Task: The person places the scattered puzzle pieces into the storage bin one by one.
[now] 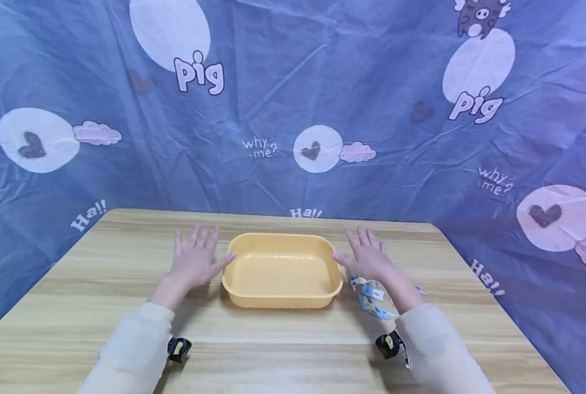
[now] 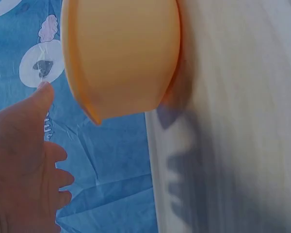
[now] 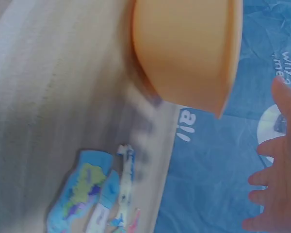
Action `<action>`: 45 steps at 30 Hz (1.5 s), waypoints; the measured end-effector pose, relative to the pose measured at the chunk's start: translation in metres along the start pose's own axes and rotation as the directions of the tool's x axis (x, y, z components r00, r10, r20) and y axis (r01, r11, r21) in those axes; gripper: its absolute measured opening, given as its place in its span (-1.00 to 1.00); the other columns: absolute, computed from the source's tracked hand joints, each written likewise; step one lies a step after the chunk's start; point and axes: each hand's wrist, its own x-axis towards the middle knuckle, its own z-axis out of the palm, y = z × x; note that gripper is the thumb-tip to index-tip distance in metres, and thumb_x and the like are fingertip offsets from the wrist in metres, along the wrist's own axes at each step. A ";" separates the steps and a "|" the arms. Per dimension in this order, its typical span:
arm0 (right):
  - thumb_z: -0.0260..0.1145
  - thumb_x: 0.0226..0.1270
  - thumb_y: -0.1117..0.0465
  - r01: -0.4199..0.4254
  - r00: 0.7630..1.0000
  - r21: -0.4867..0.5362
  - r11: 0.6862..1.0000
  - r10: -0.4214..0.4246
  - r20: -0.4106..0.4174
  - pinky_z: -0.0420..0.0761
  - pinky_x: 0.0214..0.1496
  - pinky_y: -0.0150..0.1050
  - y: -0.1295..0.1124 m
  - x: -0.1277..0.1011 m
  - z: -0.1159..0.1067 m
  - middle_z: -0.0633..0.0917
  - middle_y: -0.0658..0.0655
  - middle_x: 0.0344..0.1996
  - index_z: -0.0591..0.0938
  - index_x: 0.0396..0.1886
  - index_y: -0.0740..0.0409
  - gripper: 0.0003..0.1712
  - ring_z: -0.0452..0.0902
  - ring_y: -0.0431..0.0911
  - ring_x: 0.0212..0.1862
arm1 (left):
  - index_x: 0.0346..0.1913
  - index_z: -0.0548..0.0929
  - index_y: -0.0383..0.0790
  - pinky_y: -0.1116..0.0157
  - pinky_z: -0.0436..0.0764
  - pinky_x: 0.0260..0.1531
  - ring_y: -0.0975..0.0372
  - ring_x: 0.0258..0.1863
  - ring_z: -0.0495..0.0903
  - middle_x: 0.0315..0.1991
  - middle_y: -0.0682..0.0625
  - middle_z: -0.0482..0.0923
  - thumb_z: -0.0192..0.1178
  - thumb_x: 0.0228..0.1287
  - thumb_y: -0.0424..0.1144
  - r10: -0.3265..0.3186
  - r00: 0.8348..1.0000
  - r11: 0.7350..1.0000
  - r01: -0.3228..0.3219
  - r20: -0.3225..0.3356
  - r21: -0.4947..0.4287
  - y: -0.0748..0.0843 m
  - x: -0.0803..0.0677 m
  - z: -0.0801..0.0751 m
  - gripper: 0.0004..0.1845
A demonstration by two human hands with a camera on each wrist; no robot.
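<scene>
A yellow-orange rectangular plastic basin (image 1: 283,301) with rounded corners sits on the wooden table, with nothing inside it. At its left end my left hand (image 1: 195,264) is held out flat, fingers spread, the thumb by the rim. My right hand (image 1: 370,259) mirrors it at the right end, also spread. In the left wrist view, the left hand (image 2: 22,160) appears apart from the basin (image 2: 123,53). The right wrist view likewise shows a gap between the right hand (image 3: 281,170) and the basin (image 3: 184,53). Neither hand holds anything.
Several flat blue, patterned pieces (image 1: 373,306) lie on the table under my right forearm; their kind is unclear, and the sleeve partly hides them. The wooden table (image 1: 283,350) ends at a blue printed cloth (image 1: 273,109) hanging behind and at the sides.
</scene>
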 end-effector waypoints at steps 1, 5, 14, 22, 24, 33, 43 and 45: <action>-0.08 0.14 -0.30 0.002 1.000 -0.004 1.000 -0.002 0.002 -0.30 0.09 0.27 0.000 0.000 -0.002 -0.18 0.40 0.26 -0.04 0.32 0.23 -0.06 -0.41 0.26 0.24 | 0.31 -0.07 -0.32 -0.02 -0.64 -0.02 -0.08 0.24 -0.33 0.28 -0.29 -0.24 -0.36 0.14 0.32 -0.001 1.000 1.000 0.001 0.002 0.006 0.000 0.001 -0.002 -0.12; -0.03 0.12 -0.30 0.012 1.000 -0.003 1.000 -0.012 0.006 -0.31 0.09 0.26 0.000 0.000 -0.013 -0.20 0.40 0.26 -0.03 0.31 0.24 -0.04 -0.43 0.27 0.23 | 0.30 -0.06 -0.33 -0.03 -0.64 -0.02 -0.08 0.24 -0.35 0.28 -0.30 -0.24 -0.35 0.14 0.33 -0.004 1.000 1.000 0.004 0.007 0.017 -0.002 0.003 -0.009 -0.12; 0.15 -0.01 -0.28 0.002 1.000 0.062 0.998 -0.001 -0.024 -0.30 0.07 0.29 0.008 -0.002 -0.031 -0.19 0.43 0.25 -0.03 0.32 0.21 0.06 -0.43 0.26 0.24 | 0.33 -0.24 -0.22 0.01 -0.69 -0.06 -0.06 0.24 -0.41 0.29 -0.28 -0.35 -0.25 0.07 0.36 -0.039 0.999 0.997 0.038 -0.015 -0.070 -0.004 0.005 -0.013 -0.05; 0.26 0.02 -0.07 0.044 0.994 0.169 0.985 -0.026 -0.107 -0.17 0.10 0.26 0.025 -0.012 -0.033 -0.08 0.46 0.23 0.08 0.27 0.30 -0.06 -0.31 0.30 0.23 | 0.33 -0.27 -0.21 -0.07 -0.63 -0.04 -0.02 0.24 -0.45 0.29 -0.26 -0.41 -0.16 0.04 0.35 -0.064 0.997 0.977 0.057 -0.030 -0.206 -0.007 0.004 -0.004 -0.01; 0.27 0.02 -0.05 0.048 0.992 0.204 0.978 -0.024 -0.122 -0.11 0.10 0.24 0.030 -0.018 -0.033 -0.07 0.46 0.23 0.09 0.27 0.32 -0.06 -0.26 0.30 0.23 | 0.33 -0.26 -0.21 -0.09 -0.59 -0.02 -0.06 0.24 -0.40 0.29 -0.26 -0.38 -0.13 0.04 0.34 -0.070 0.997 0.966 0.058 -0.039 -0.253 -0.006 0.002 -0.001 -0.01; 0.25 0.04 -0.07 0.020 0.982 0.329 0.944 0.042 -0.182 0.01 0.09 0.21 0.058 -0.043 -0.022 0.04 0.44 0.21 0.12 0.25 0.34 -0.09 -0.12 0.29 0.21 | 0.34 -0.19 -0.15 -0.18 -0.40 0.02 -0.16 0.22 -0.23 0.30 -0.24 -0.22 -0.04 0.03 0.29 -0.064 0.997 0.906 0.036 -0.052 -0.422 -0.009 -0.004 0.011 -0.04; 0.29 0.05 0.14 0.057 0.956 0.430 0.901 0.075 -0.284 0.10 0.09 0.14 0.074 -0.063 0.002 0.28 0.42 0.10 0.33 0.10 0.41 -0.33 0.08 0.26 0.15 | 0.34 -0.12 -0.05 -0.20 -0.23 0.03 -0.18 0.20 -0.09 0.28 -0.27 -0.08 0.03 0.07 0.17 -0.047 0.999 0.821 0.025 -0.023 -0.571 -0.013 -0.007 0.022 -0.14; 0.29 0.05 0.14 0.054 0.955 0.445 0.894 0.084 -0.286 0.12 0.08 0.14 0.076 -0.067 0.007 0.30 0.40 0.10 0.35 0.08 0.40 -0.36 0.09 0.25 0.15 | 0.34 -0.09 -0.06 -0.21 -0.19 0.03 -0.18 0.19 -0.06 0.28 -0.25 -0.08 0.03 0.08 0.16 -0.048 0.999 0.806 0.036 -0.005 -0.590 -0.013 -0.007 0.024 -0.15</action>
